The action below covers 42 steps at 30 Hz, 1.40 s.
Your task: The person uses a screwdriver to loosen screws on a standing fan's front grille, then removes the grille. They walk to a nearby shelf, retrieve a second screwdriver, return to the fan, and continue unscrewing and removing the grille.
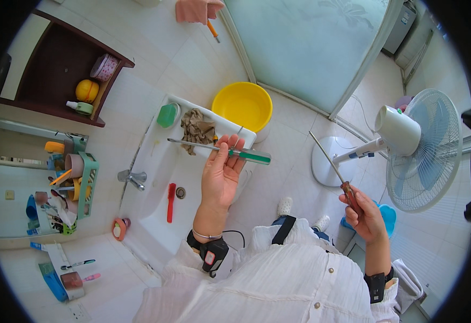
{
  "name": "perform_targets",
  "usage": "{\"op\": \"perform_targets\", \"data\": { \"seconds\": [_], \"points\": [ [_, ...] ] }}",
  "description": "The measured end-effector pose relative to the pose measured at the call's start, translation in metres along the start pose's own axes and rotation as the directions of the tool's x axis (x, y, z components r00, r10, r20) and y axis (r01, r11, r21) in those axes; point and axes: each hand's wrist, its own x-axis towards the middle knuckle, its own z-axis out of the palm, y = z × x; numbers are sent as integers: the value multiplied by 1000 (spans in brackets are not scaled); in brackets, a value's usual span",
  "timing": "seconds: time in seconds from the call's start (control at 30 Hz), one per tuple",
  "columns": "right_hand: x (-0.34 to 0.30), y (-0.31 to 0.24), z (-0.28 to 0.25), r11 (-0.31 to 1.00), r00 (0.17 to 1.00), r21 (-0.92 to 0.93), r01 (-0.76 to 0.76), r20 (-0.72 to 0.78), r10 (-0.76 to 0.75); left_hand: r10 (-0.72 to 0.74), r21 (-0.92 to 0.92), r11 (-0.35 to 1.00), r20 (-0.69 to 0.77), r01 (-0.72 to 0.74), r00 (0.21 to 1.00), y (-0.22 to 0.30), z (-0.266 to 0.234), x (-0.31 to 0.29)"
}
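The left hand point(222, 175), palm up, clamps a green screwdriver point(254, 156) between thumb and fingers over the sink's point(189, 177) right edge; the fingers cover part of it. Well past that edge, the right hand point(369, 216) closes around a brown screwdriver point(347, 190), hiding the handle's end. Near the sink's far edge lies a crumpled cloth point(195, 129). Beside it, something yellow and black is mostly hidden, too small to name.
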Motion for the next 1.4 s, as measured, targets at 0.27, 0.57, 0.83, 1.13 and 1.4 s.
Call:
{"op": "perform_targets", "data": {
  "seconds": [0.27, 0.57, 0.83, 1.13, 1.4],
  "points": [
    [2, 9, 0, 999, 999, 35, 7, -35, -6, 15, 12, 1000, -76, -14, 997, -6, -3, 13],
    [9, 19, 0, 998, 998, 57, -15, -68, 19, -29, -7, 1000, -174, 28, 984, -27, -53, 41],
    [-2, 39, -12, 996, 992, 93, -10, -126, 22, -337, -347, 922, -501, 172, 797, -85, -141, 87],
    [-18, 55, -24, 986, 982, 162, 43, -187, -12, -254, -428, 904, -561, -14, 788, -103, -186, 162],
    [-40, 66, -36, 973, 974, 219, 73, -227, -22, -272, -387, 919, -495, 71, 825, -92, -221, 193]
  ]
}}
